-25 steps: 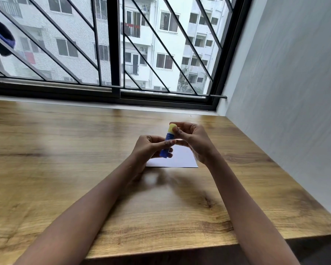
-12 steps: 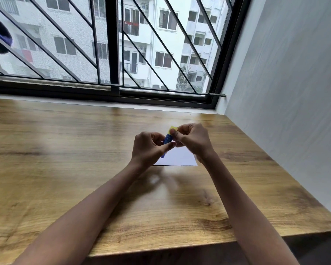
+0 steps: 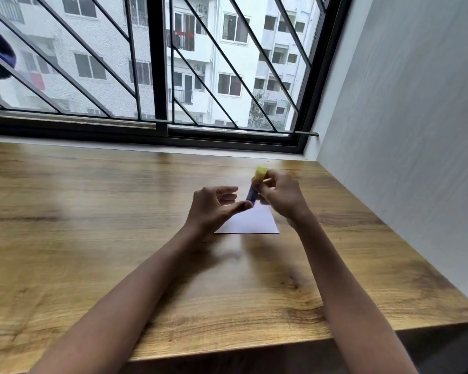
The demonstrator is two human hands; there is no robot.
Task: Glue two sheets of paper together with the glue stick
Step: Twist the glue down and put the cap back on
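Note:
A blue glue stick (image 3: 252, 194) with a yellow cap (image 3: 260, 173) is held tilted above the desk, cap end up and away from me. My right hand (image 3: 281, 197) grips it around the cap end. My left hand (image 3: 212, 206) touches its lower blue end with thumb and fingertip, the other fingers loosely spread. Under both hands a white sheet of paper (image 3: 250, 222) lies flat on the wooden desk (image 3: 92, 238). Whether it is one sheet or two stacked cannot be told.
A barred window (image 3: 157, 76) runs along the far edge of the desk. A grey wall (image 3: 403, 130) borders the right side. The desk's front edge (image 3: 254, 346) is close to me.
The glue stick has risen and tilted, so its yellow cap shows above my right hand. My left hand has loosened from a full grip to touching only the lower end.

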